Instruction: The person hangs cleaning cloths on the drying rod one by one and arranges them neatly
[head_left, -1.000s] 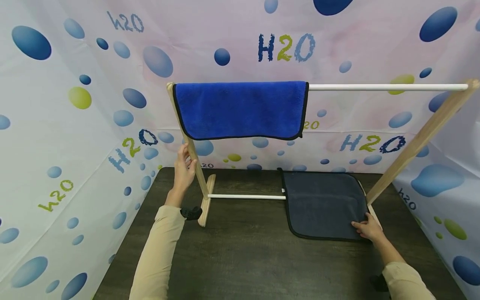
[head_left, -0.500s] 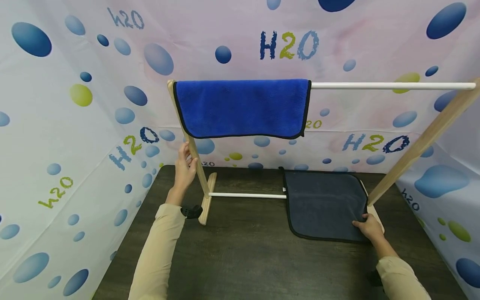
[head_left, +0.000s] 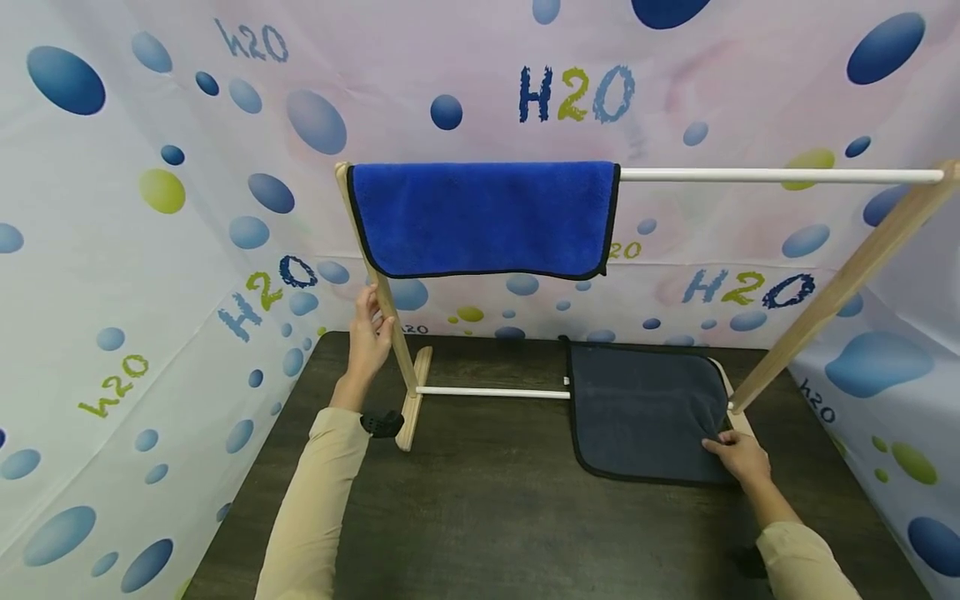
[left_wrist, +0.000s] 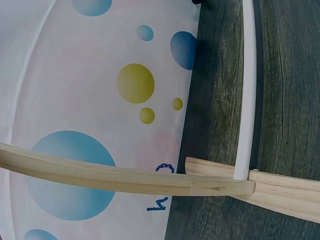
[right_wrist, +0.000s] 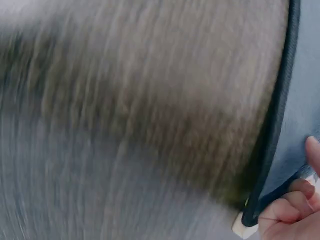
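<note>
A wooden rack stands on the table, with a blue towel [head_left: 483, 221] draped over the left part of its white top bar [head_left: 780, 176]. My left hand [head_left: 366, 343] holds the rack's left wooden post [head_left: 401, 342] below the towel; the left wrist view shows the lower post and its foot but no hand. A dark grey cloth [head_left: 637, 412] with black edging lies flat over the right part of the lower white rod [head_left: 491, 392]. My right hand [head_left: 742, 458] pinches its right edge, which puckers at the fingers. In the right wrist view the thumb lies on the cloth [right_wrist: 300, 95].
The rack's right post [head_left: 840, 287] leans outward at the right, with its foot [head_left: 738, 423] beside the cloth. Dark wood-grain tabletop [head_left: 525, 525] extends in front. A printed curtain [head_left: 225, 208] closes off the back and both sides.
My right fingers have closed on the cloth's right edge and drawn it slightly left, showing more of the right foot. The left hand stays at its post.
</note>
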